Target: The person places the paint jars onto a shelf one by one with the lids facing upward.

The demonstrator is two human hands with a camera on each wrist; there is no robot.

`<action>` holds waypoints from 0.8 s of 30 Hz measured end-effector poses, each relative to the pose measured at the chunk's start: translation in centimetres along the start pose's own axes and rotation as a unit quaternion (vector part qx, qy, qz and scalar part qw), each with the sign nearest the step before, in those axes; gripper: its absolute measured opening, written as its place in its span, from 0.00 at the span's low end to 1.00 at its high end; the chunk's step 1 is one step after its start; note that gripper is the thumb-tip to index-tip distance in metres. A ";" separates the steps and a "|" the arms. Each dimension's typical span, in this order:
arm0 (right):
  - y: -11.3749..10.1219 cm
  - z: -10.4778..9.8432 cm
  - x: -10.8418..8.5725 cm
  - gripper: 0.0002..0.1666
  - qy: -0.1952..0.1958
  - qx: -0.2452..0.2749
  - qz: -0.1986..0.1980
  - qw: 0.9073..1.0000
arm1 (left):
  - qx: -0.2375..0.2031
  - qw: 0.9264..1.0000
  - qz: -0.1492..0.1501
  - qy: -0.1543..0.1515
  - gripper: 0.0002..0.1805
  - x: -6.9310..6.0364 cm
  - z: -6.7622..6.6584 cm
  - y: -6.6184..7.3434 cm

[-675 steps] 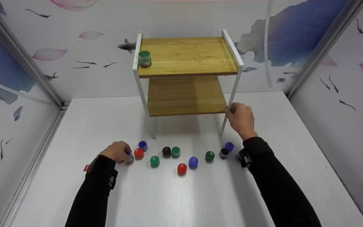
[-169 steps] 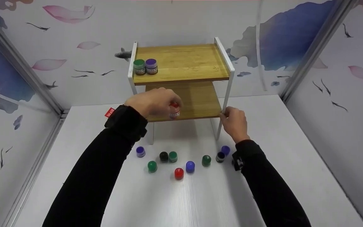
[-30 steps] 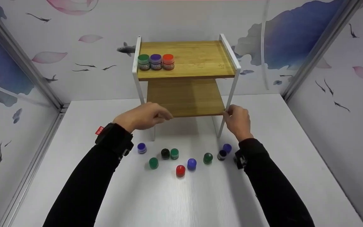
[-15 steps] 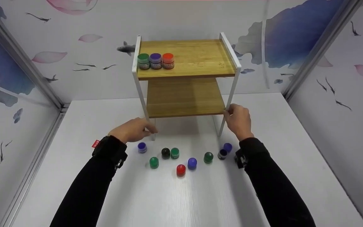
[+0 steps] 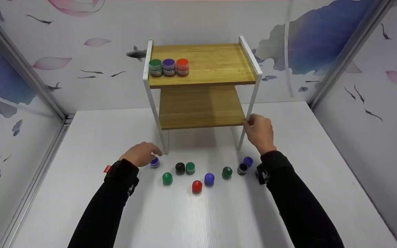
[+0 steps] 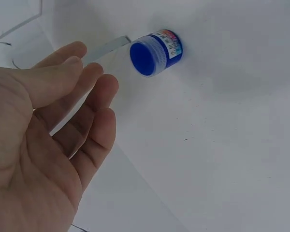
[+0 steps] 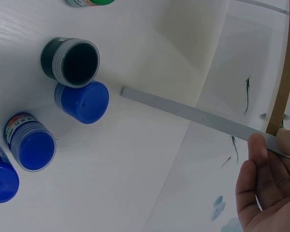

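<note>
My left hand (image 5: 140, 154) hovers over a small blue-lidded paint jar (image 5: 154, 163) on the table. In the left wrist view the fingers are loosely bent and apart from that jar (image 6: 157, 52), with nothing between them. My right hand (image 5: 260, 132) grips the white front right leg (image 7: 198, 116) of a two-tier shelf (image 5: 202, 106), beside the lower board's corner. On the top board, at the left, a green-lidded jar (image 5: 155, 68), a purple-lidded jar (image 5: 169, 67) and an orange-red jar (image 5: 182, 67) stand upright in a row.
Several more paint jars stand in front of the shelf: black (image 5: 180, 168), green (image 5: 190, 167), another green (image 5: 167, 178), red (image 5: 196, 186), blue (image 5: 209, 179) and dark green (image 5: 226, 172). A dark jar (image 5: 242, 168) and a blue-lidded jar (image 5: 248, 161) stand near my right wrist.
Over the earlier frames the purple and orange-red jars came from the table onto the top board. In the last second my empty left hand lowered to the blue-lidded jar; my right hand kept its grip.
</note>
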State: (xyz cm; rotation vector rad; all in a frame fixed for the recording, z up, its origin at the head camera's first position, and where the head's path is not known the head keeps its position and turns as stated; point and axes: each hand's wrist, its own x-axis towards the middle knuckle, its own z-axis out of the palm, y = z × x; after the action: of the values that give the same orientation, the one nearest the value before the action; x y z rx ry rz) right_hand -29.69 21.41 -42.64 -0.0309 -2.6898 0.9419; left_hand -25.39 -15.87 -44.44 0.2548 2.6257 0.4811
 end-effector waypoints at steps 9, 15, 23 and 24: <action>0.2 0.2 -0.2 0.11 -0.001 -0.004 -0.001 1.000 | 0.001 0.999 -0.022 0.026 0.20 0.8 2.2 -1.3; 0.2 0.3 -0.1 0.10 0.007 -0.004 -0.006 1.000 | -0.015 0.999 -0.020 0.036 0.21 1.2 3.2 -1.6; 0.2 0.2 0.0 0.10 0.014 -0.006 -0.013 1.000 | -0.010 0.999 0.002 0.053 0.18 1.6 4.0 -1.7; 0.2 0.2 0.0 0.10 0.014 -0.007 -0.013 1.000 | -0.007 0.998 0.006 0.057 0.17 1.6 4.1 -1.7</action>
State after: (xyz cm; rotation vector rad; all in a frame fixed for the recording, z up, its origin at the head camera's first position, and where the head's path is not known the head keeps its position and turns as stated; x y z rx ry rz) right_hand -29.80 21.42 -42.89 -0.0113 -2.6640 0.9067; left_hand -25.03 -15.86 -49.21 0.2441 2.7322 0.5330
